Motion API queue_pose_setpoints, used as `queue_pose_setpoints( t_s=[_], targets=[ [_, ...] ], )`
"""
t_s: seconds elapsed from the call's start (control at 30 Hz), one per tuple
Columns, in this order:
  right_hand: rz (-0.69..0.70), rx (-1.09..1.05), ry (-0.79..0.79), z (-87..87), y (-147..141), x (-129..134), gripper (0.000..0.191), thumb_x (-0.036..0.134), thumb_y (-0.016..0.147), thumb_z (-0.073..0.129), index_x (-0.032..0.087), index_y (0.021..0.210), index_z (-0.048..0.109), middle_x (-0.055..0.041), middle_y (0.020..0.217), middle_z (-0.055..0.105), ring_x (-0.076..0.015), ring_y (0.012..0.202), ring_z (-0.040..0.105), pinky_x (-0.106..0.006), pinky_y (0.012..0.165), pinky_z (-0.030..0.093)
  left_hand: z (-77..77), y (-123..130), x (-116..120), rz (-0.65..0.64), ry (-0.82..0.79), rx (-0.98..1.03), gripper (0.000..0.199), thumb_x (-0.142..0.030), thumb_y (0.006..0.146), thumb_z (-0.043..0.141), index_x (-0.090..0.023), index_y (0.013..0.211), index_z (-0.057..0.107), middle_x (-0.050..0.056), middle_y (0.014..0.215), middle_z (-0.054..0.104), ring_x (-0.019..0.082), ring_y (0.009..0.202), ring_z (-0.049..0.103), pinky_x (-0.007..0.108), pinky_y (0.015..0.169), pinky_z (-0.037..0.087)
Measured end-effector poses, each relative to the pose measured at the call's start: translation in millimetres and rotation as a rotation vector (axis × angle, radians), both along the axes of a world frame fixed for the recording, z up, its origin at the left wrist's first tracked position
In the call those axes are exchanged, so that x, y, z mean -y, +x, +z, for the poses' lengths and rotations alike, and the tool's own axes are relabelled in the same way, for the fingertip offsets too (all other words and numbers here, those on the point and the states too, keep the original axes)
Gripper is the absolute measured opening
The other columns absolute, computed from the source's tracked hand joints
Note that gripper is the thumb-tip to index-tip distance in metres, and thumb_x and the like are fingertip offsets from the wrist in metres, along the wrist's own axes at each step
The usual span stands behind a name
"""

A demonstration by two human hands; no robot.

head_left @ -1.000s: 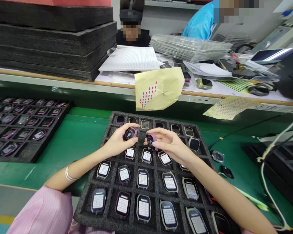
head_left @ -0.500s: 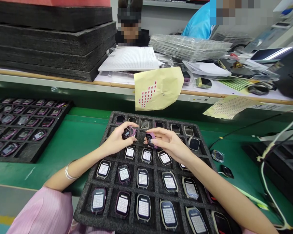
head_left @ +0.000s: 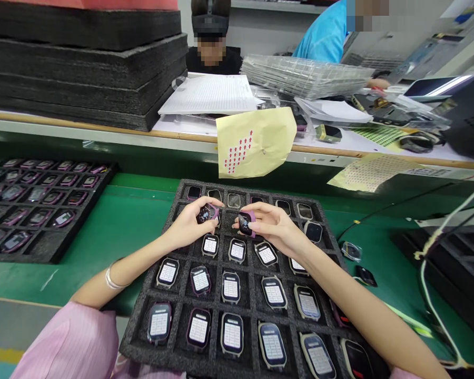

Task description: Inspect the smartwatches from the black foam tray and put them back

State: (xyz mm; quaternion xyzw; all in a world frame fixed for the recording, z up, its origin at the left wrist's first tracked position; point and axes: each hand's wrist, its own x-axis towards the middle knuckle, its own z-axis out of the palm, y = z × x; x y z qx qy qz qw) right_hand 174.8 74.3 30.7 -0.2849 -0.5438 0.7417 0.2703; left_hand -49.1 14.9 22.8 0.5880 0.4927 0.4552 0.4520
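My left hand (head_left: 193, 220) is closed around a purple-cased smartwatch (head_left: 206, 213) with a dark lit face. A second purple smartwatch (head_left: 245, 223) is pinched between the thumb and fingers of my right hand (head_left: 274, 227), its screen turned toward me. Both hands hover above the back half of a black foam tray (head_left: 216, 273). In its compartments lie several watch heads, silver or purple; many nearer ones, such as this silver smartwatch (head_left: 231, 288), show white screens with a grid. My hands and right forearm hide some compartments.
Another foam tray (head_left: 47, 247) of purple watches lies at left on the green bench (head_left: 98, 226). Stacked black foam (head_left: 82, 79) stands on the shelf behind, beside papers (head_left: 209, 95). A yellow sheet (head_left: 256, 142) hangs over its edge. Cables (head_left: 426, 284) run at right. Two people are across the bench.
The watch in my right hand has turned so its face shows more and has moved slightly right. My left hand stays nearly in place.
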Motion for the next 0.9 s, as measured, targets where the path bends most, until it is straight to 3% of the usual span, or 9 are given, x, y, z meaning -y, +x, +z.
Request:
queue_pose_setpoints(
  t_s=[0.1, 0.17, 0.33, 0.6, 0.9],
  targets=[
    [0.008, -0.067, -0.118, -0.6, -0.8, -0.6, 0.031, 0.020, 0.085, 0.067, 0.018, 0.115, 0.060, -0.0103, 0.104, 0.071, -0.0263, 0.105, 0.064, -0.044, 0.095, 0.047, 0.4, 2.5, -1.8, -0.035, -0.127, 0.188, 0.045, -0.020, 0.075, 0.063, -0.015, 0.117, 0.050, -0.003, 0.070, 0.055, 0.012, 0.059, 0.056, 0.026, 0.057, 0.049],
    [0.017, -0.105, -0.211, -0.4, -1.6, 0.1, 0.033, 0.020, 0.088, 0.062, 0.016, 0.120, 0.057, -0.0126, 0.108, 0.069, -0.0274, 0.109, 0.062, -0.049, 0.100, 0.044, 0.6, 4.0, -3.0, -0.035, -0.224, 0.345, 0.052, -0.022, 0.073, 0.064, -0.013, 0.121, 0.046, 0.001, 0.078, 0.058, 0.016, 0.067, 0.060, 0.027, 0.054, 0.051],
    [-0.025, -0.125, -0.291, -2.0, -5.0, 5.1, 0.035, 0.017, 0.087, 0.057, 0.013, 0.123, 0.055, -0.0162, 0.113, 0.067, -0.0292, 0.107, 0.063, -0.052, 0.098, 0.045, 1.3, 3.2, -4.0, -0.001, -0.357, 0.561, 0.050, -0.013, 0.068, 0.055, -0.011, 0.118, 0.049, 0.009, 0.099, 0.060, 0.021, 0.085, 0.064, 0.035, 0.071, 0.056],
    [-0.073, -0.121, -0.137, -2.0, -4.7, 8.0, 0.036, 0.018, 0.085, 0.061, 0.016, 0.121, 0.059, -0.0144, 0.111, 0.068, -0.0304, 0.106, 0.064, -0.051, 0.089, 0.052, -0.1, 3.0, 2.7, -0.107, -0.226, 0.511, 0.043, -0.011, 0.071, 0.054, -0.019, 0.114, 0.054, 0.006, 0.103, 0.061, 0.022, 0.092, 0.063, 0.036, 0.073, 0.058],
    [-0.096, -0.107, -0.070, -1.5, -4.7, 12.8, 0.040, 0.018, 0.080, 0.069, 0.018, 0.119, 0.061, -0.0114, 0.109, 0.070, -0.0299, 0.105, 0.064, -0.047, 0.084, 0.057, -1.5, 4.7, 6.7, -0.167, -0.142, 0.432, 0.039, -0.010, 0.074, 0.053, -0.017, 0.112, 0.052, 0.006, 0.100, 0.060, 0.021, 0.090, 0.064, 0.035, 0.072, 0.060]
  ],
)
